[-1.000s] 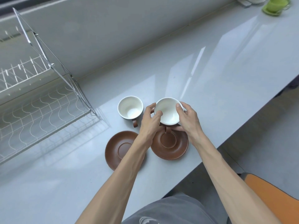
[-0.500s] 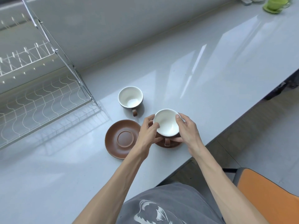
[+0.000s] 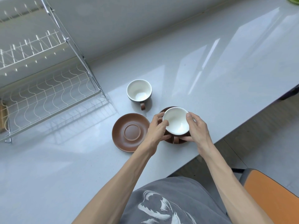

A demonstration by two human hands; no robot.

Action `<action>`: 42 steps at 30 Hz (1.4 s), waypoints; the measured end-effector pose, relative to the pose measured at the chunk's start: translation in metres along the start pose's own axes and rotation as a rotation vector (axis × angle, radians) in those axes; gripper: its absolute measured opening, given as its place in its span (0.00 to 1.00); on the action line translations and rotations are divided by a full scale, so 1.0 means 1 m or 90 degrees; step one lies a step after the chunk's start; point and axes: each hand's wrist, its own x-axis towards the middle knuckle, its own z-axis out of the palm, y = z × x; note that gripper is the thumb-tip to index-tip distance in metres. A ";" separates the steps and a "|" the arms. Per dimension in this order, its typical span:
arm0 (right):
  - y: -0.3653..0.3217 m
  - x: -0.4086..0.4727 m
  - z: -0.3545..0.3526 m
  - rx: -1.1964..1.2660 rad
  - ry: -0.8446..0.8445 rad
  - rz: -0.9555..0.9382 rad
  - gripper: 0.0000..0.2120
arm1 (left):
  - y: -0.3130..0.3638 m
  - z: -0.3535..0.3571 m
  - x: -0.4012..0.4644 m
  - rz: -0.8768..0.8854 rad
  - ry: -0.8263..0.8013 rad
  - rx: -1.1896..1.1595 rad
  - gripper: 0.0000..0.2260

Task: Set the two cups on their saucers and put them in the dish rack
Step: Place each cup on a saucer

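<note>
Rack front: open counter (image 3: 48, 159) lies before the dish rack (image 3: 48, 88).
Rack side: slanted frame posts stand at its right end.
Between: empty saucer (image 3: 130, 132), second cup (image 3: 139, 92).

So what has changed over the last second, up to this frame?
Both hands, the left hand and the right hand, have lowered the held cup from above its saucer down onto or just over it; contact cannot be told. Both keep gripping it. The second cup, empty saucer and dish rack stayed put.
</note>
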 end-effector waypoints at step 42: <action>-0.065 0.050 0.100 -0.495 -0.050 -0.388 0.26 | 0.049 -0.103 0.046 0.339 0.349 0.676 0.25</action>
